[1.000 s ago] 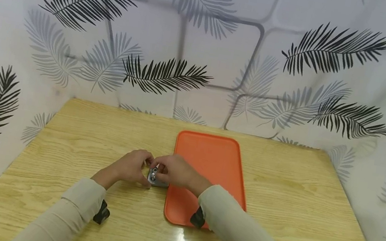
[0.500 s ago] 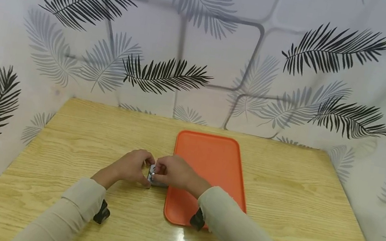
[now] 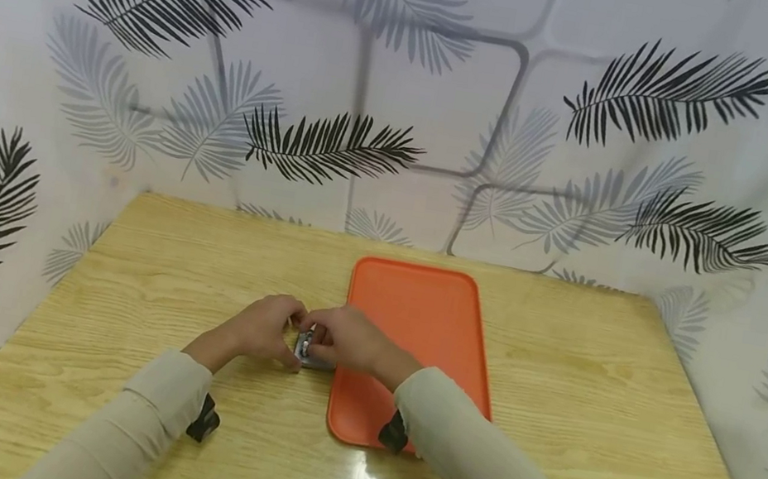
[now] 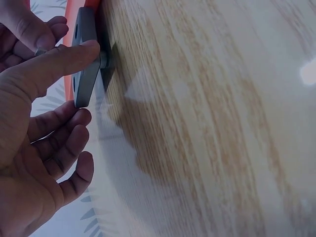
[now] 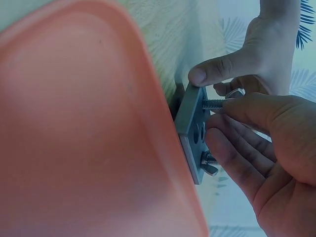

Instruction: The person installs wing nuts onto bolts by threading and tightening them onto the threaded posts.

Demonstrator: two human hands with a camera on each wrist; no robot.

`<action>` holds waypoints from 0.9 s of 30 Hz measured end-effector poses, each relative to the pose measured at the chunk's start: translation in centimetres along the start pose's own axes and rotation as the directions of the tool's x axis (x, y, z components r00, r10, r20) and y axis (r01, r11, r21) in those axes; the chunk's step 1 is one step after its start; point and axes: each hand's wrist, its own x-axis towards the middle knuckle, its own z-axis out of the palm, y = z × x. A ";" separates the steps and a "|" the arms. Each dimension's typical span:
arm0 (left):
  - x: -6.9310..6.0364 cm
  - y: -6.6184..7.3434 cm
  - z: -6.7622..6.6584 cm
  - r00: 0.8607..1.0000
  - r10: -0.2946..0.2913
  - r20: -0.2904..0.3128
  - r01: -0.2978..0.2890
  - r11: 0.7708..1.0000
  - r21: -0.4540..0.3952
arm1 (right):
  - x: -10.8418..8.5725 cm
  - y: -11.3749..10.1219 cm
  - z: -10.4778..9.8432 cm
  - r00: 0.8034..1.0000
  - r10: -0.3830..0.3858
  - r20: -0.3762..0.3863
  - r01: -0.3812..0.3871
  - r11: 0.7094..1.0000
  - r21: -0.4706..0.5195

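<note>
A grey metal plate (image 5: 190, 118) with holes stands just left of the red tray (image 3: 419, 304), raised on what appears to be a bolt head underneath. My left hand (image 3: 264, 328) grips its edge, thumb on one side and fingers on the other. A threaded bolt (image 5: 213, 104) sticks out of the plate. At its end my right hand (image 3: 349, 339) pinches a wing nut (image 5: 237, 92), mostly hidden by the fingers. A second wing nut (image 5: 209, 167) sits on another bolt close against the plate. In the left wrist view, the plate (image 4: 86, 74) shows edge-on beneath the left thumb.
The tray lies flat on the wooden table (image 3: 579, 388), under my right forearm. A patterned wall covering (image 3: 407, 92) rises behind the table's back edge. Dark wrist straps or mounts (image 3: 204, 419) hang below both sleeves.
My right fingers shifted slightly right over the wing nut, then came back left, as in a turning motion. The left hand and plate stay in place. The head view tilted very slightly.
</note>
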 end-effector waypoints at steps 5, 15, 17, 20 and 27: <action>0.0 0.0 -0.1 1.000 0.001 -0.002 -0.001 1.000 -0.003 | 0.2 -0.1 0.2 1.000 -0.013 -0.026 0.013 1.000 -0.005; -0.1 0.2 -0.3 1.000 -0.011 0.005 0.011 1.000 0.001 | -0.4 -0.5 -0.4 0.998 0.034 -0.058 -0.037 0.998 -0.045; -0.1 0.3 -0.3 1.000 -0.015 0.009 0.015 1.000 0.007 | -0.4 -0.6 -0.6 0.997 0.044 -0.065 -0.048 0.997 -0.059; -0.1 0.3 -0.3 1.000 -0.017 0.011 0.017 1.000 0.007 | -0.2 -0.7 -0.7 0.997 0.047 -0.066 -0.054 0.991 -0.122; -0.1 0.4 -0.3 1.000 -0.001 0.007 0.001 1.000 -0.009 | 0.2 -0.5 0.0 0.999 0.011 -0.053 -0.023 0.976 -0.219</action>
